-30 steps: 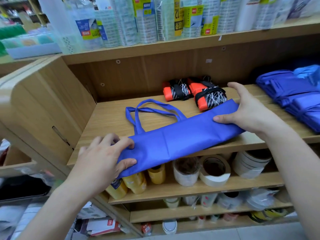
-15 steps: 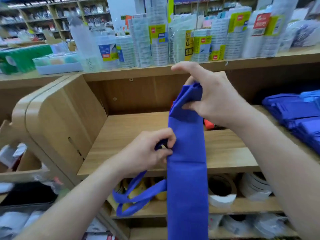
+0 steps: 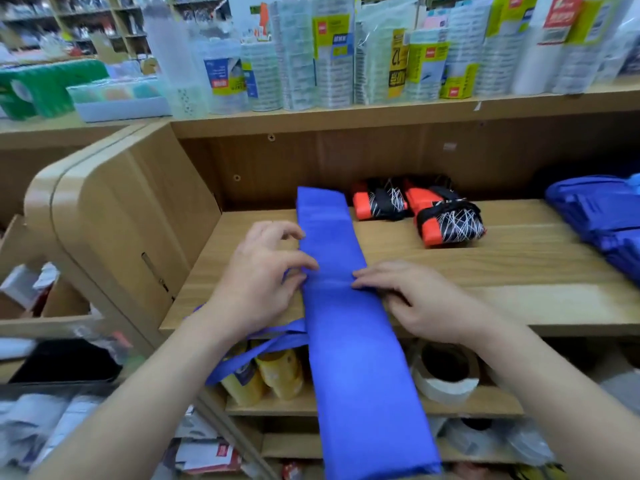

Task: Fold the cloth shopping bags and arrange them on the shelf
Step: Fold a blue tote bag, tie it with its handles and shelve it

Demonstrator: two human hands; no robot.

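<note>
Presently, one royal-blue non-woven cloth shopping bag (image 3: 346,358), folded narrow, lies across the wooden shelf (image 3: 485,271) between left hand (image 3: 256,282) and right hand (image 3: 426,303), near end overhanging. Each hand pinches one edge mid-length, likely fixing the next fold line.

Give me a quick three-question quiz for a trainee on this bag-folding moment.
1. True or false: the blue bag lies wholly on the shelf.
2. The stack of blue bags sits at which end of that shelf? A left, B right, C neither.
3. Fill in: the left hand and right hand touch the blue bag's opposite ____.
Key: 1 false, it hangs over the front edge; 2 B; 3 edges.
</note>
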